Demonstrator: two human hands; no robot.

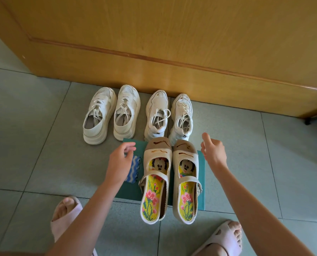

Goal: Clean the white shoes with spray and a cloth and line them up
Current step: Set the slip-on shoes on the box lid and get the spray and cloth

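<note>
Overhead, a broad yellow-brown wooden panel with a raised moulding strip point(172, 34) fills the far part of the view, its lower edge meeting the grey-green tiled floor point(34, 126). Against that edge four shoes stand in a row, toes to the panel: a pair of white lace-up mesh sneakers with thick soles point(99, 115) on the left, and just beside them a pair of white chunky-soled sneakers with loose laces point(157, 115). Nearer, a flat teal rectangular sheet point(128, 189) lies on the tiles. On it stands a pair of cream strap shoes with flowered cross-stitch insoles point(156, 182), side by side, brown marks across both toes, which almost reach the heels of the chunky pair. Two pale pink open-toed slippers point(65, 215) flank the sheet. The left hand point(119, 163) hovers with fingers loosely curled, gripping nothing, over a small blue-and-white wavy-striped cloth point(133, 169) on the sheet's left part. The right hand point(214, 150) hangs relaxed and empty beside the right strap shoe's toe.
</note>
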